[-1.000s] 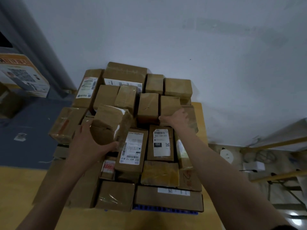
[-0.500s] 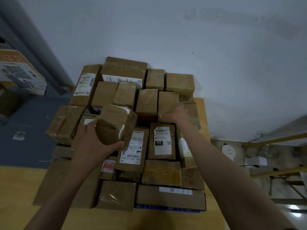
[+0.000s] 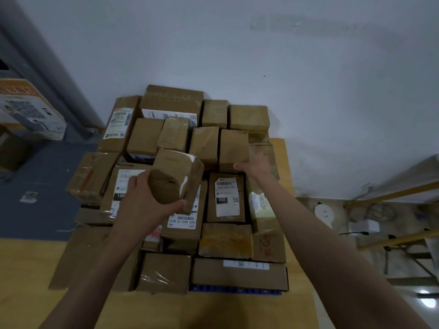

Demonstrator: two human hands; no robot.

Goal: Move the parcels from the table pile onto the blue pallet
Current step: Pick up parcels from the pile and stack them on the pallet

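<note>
Your left hand (image 3: pixel 145 205) curls round a taped parcel (image 3: pixel 177 178), raised over the stack (image 3: pixel 225 241) | right hand (image 3: pixel 257 166) flat, fingers straight, pressing a box (image 3: pixel 234 147) farther back on that stack | blue pallet (image 3: pixel 235 291) edge under the stack's front.

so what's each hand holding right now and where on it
The left hand grips a small taped brown parcel by its near end, thumb under, fingers at its left side. The right hand rests on a stacked box at its near edge; a grip can't be confirmed.
</note>
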